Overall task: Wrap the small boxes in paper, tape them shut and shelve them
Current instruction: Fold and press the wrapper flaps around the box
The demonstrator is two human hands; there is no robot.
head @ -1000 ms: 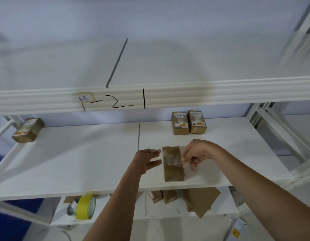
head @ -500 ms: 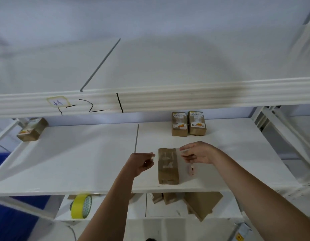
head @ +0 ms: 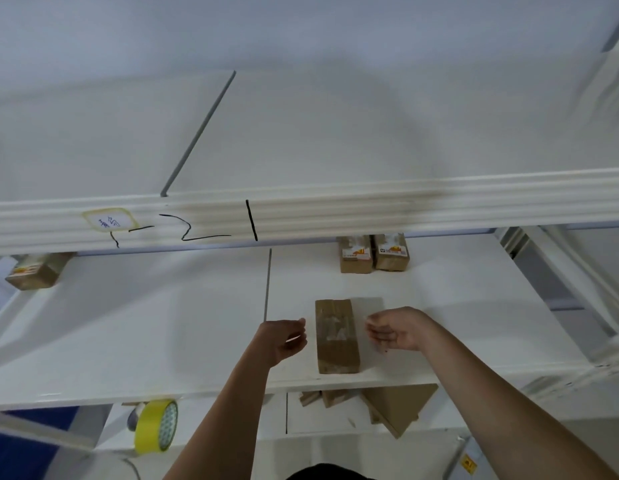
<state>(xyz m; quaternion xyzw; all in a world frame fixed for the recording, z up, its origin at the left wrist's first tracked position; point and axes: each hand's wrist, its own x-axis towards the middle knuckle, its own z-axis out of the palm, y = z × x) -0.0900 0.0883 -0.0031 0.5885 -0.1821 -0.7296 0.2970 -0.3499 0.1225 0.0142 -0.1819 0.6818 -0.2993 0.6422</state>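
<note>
Head view: the wrapped box (head: 337,336) lies flat on the middle shelf (head: 162,323), just right of centre in the lower half of the frame, near the shelf's front edge. Its long axis runs away from the person, toward the back of the shelf, and clear tape shines across its top. The box sits between the two hands, touched by neither. The left hand (head: 284,337) hangs just beside its left long side, fingers loosely curled and holding nothing; the right hand (head: 393,329) is just beside its right long side, palm turned partly up, fingers relaxed and bent, also holding nothing. The left looks slightly nearer the box (the gap on either side is small). Both forearms rise from the bottom of the frame and angle inward toward the box.

Two more wrapped boxes (head: 373,252) stand side by side at the back of the same shelf, upper right of the box, and another (head: 36,271) sits at far left. A yellow tape roll (head: 157,426) rests on the lower shelf, bottom left.
</note>
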